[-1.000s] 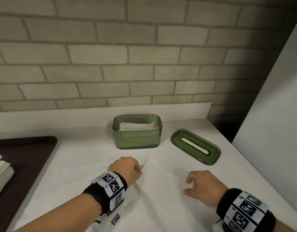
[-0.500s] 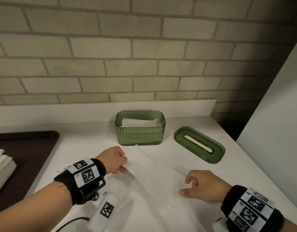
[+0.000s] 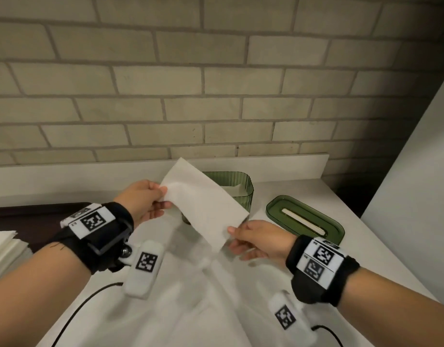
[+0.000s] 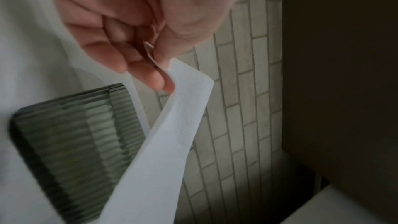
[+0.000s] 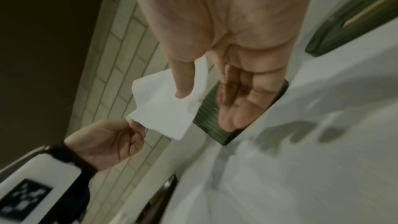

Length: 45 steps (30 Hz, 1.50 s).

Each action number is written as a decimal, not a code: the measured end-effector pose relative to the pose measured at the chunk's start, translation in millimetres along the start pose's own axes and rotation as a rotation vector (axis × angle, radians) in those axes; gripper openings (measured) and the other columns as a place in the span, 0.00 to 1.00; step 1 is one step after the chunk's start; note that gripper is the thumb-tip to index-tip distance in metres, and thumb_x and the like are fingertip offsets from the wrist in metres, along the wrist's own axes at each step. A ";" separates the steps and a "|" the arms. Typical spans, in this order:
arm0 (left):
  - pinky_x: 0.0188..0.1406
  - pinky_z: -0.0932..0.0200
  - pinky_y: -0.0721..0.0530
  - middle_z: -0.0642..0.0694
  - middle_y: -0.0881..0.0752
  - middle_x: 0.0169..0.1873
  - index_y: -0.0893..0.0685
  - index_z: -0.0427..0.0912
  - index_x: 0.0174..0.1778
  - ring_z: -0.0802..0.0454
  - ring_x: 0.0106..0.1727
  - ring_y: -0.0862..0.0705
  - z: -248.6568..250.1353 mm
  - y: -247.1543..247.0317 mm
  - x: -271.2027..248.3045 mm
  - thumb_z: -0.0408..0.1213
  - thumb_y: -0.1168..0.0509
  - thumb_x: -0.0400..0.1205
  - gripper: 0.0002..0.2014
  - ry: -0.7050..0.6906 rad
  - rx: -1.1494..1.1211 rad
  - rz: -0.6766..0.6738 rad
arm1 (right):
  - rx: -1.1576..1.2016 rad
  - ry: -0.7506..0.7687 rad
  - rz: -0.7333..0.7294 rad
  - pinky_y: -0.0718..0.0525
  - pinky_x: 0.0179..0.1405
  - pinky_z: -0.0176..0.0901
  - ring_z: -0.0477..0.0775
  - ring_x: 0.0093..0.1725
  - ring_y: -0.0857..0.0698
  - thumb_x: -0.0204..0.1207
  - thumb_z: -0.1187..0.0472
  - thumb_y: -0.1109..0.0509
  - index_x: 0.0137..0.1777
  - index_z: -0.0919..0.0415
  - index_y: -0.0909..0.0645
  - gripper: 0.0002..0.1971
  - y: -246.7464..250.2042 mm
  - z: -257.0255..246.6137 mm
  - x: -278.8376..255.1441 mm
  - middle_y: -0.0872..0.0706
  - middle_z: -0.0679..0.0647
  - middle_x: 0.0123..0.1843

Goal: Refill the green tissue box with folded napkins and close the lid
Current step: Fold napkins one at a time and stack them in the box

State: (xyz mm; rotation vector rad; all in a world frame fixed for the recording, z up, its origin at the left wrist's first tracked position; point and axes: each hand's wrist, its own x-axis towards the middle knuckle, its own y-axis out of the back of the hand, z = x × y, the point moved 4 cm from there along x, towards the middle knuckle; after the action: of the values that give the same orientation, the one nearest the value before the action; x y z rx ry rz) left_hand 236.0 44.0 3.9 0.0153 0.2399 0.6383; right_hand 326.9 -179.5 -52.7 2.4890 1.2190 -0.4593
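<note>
A folded white napkin (image 3: 203, 204) hangs in the air in front of the green ribbed tissue box (image 3: 243, 187), hiding the box's left part. My left hand (image 3: 166, 196) pinches the napkin's upper left end between thumb and fingers. My right hand (image 3: 231, 237) pinches its lower right corner. The box is open, with white napkins inside. Its green lid (image 3: 303, 219), with a long slot, lies flat on the table to the box's right. The left wrist view shows the pinch (image 4: 165, 76) on the napkin (image 4: 172, 134) above the box (image 4: 75, 134).
A dark brown tray (image 3: 28, 216) sits at the left with a stack of white napkins (image 3: 3, 251) on it. A brick wall runs behind the white table (image 3: 216, 309). A white panel (image 3: 416, 171) closes off the right side.
Both hands have risen off the table with the napkin, which lay spread out before. It is now folded into a strip and held in front of the box.
</note>
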 end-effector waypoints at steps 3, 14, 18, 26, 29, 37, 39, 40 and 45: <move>0.23 0.65 0.19 0.44 0.20 0.35 0.27 0.42 0.40 0.57 0.27 0.17 10.1 0.1 11.4 0.31 0.43 0.86 0.09 0.031 -0.105 0.037 | 0.155 0.109 0.094 0.15 0.30 0.33 0.43 0.28 0.15 0.80 0.61 0.33 0.45 0.64 0.23 0.07 9.1 -24.0 15.4 0.15 0.55 0.36; 0.61 0.57 0.23 0.42 0.14 0.60 0.14 0.39 0.58 0.42 0.62 0.19 37.3 -23.0 61.9 0.45 0.39 0.83 0.16 -0.221 0.976 0.148 | -0.283 0.318 0.699 0.17 0.31 0.37 0.51 0.31 0.15 0.68 0.59 0.22 0.49 0.59 0.25 0.15 85.2 -104.7 58.7 0.15 0.55 0.36; 0.55 0.58 0.20 0.42 0.14 0.56 0.13 0.39 0.56 0.43 0.59 0.17 24.5 -36.5 80.4 0.47 0.40 0.83 0.18 -0.149 1.097 0.054 | -0.671 0.230 0.666 0.17 0.47 0.43 0.57 0.45 0.14 0.69 0.58 0.24 0.34 0.53 0.29 0.14 91.0 -108.5 76.8 0.14 0.57 0.43; 0.43 0.58 0.18 0.46 0.16 0.40 0.16 0.40 0.44 0.45 0.43 0.16 9.6 -48.5 101.1 0.39 0.36 0.74 0.09 -0.100 1.327 0.045 | -0.966 0.137 0.508 0.20 0.57 0.40 0.57 0.58 0.16 0.74 0.55 0.27 0.52 0.63 0.13 0.13 83.0 -89.4 103.5 0.12 0.56 0.56; 0.38 0.60 0.22 0.47 0.17 0.38 0.17 0.40 0.43 0.47 0.39 0.17 9.8 -49.7 101.2 0.36 0.36 0.73 0.07 -0.098 1.407 0.040 | -0.990 0.116 0.483 0.19 0.62 0.42 0.57 0.59 0.15 0.75 0.56 0.28 0.55 0.63 0.12 0.14 82.4 -89.0 117.0 0.12 0.56 0.58; 0.32 0.62 0.26 0.47 0.24 0.28 0.29 0.41 0.28 0.46 0.35 0.21 14.8 -50.5 101.6 0.40 0.38 0.77 0.13 -0.065 1.381 0.043 | -1.124 0.003 0.437 0.17 0.62 0.46 0.59 0.59 0.15 0.76 0.60 0.31 0.62 0.63 0.16 0.16 77.8 -84.4 131.7 0.14 0.57 0.62; 0.35 0.61 0.25 0.47 0.24 0.28 0.29 0.41 0.27 0.45 0.36 0.21 16.7 -52.8 102.1 0.38 0.38 0.76 0.12 -0.067 1.395 0.043 | -1.161 -0.026 0.427 0.16 0.60 0.46 0.59 0.58 0.14 0.73 0.58 0.26 0.62 0.62 0.16 0.18 74.4 -85.1 134.6 0.14 0.57 0.61; 0.35 0.60 0.24 0.46 0.23 0.29 0.29 0.41 0.27 0.45 0.36 0.20 17.4 -54.5 102.9 0.38 0.38 0.75 0.12 -0.067 1.399 0.027 | -1.166 -0.040 0.427 0.15 0.59 0.45 0.59 0.58 0.14 0.72 0.58 0.25 0.62 0.62 0.16 0.19 73.9 -84.8 137.0 0.13 0.57 0.60; 0.52 0.50 0.17 0.44 0.25 0.41 0.29 0.43 0.27 0.42 0.46 0.20 18.8 -58.4 103.7 0.37 0.40 0.74 0.09 -0.095 1.469 -0.028 | -1.117 -0.068 0.472 0.16 0.55 0.42 0.58 0.56 0.14 0.73 0.69 0.30 0.60 0.62 0.15 0.16 75.0 -85.7 147.0 0.14 0.57 0.60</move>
State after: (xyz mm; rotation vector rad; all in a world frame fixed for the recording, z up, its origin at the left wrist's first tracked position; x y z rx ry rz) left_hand 355.1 59.5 -5.4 1.4440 0.5704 0.3128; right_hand 484.5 -84.2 -27.0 1.6413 0.5397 0.2297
